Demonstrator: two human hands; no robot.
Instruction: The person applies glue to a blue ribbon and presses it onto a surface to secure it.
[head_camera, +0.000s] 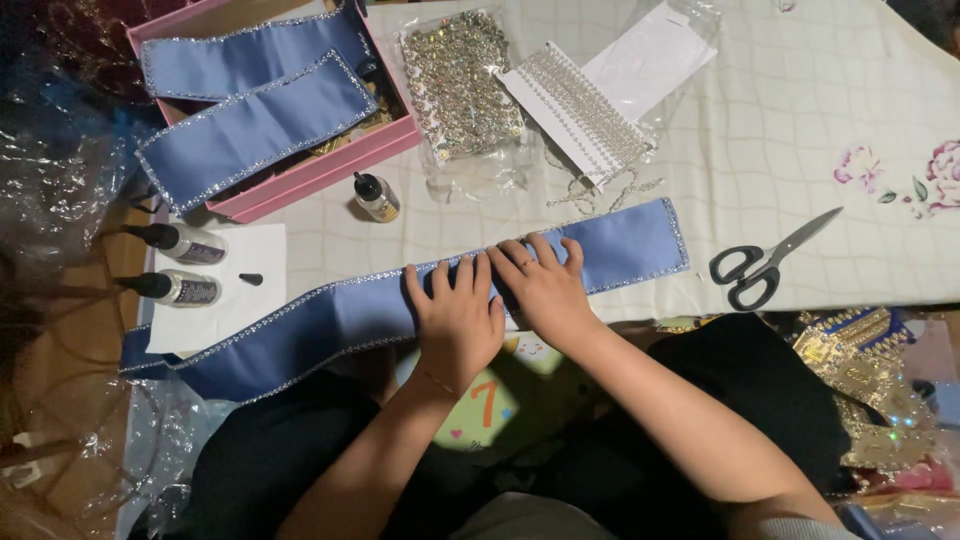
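A long blue satin sash (630, 245) edged with rhinestone trim lies across the near edge of the table. My left hand (455, 315) presses flat on its middle, fingers spread toward the upper trim. My right hand (540, 280) lies flat just to the right, fingers touching the sash's top edge, with a ring on one finger. Both hands hold nothing; they rest side by side on the fabric. The sash's left end (260, 345) droops off the table.
A pink box (330, 165) with two more blue sashes sits at the back left. Three small glue bottles (185, 245) and a loose cap (251, 279) stand near white paper. Packets of rhinestone trim (460, 85) and pearl strings (585, 110) lie behind. Black-handled scissors (765, 265) rest at the right.
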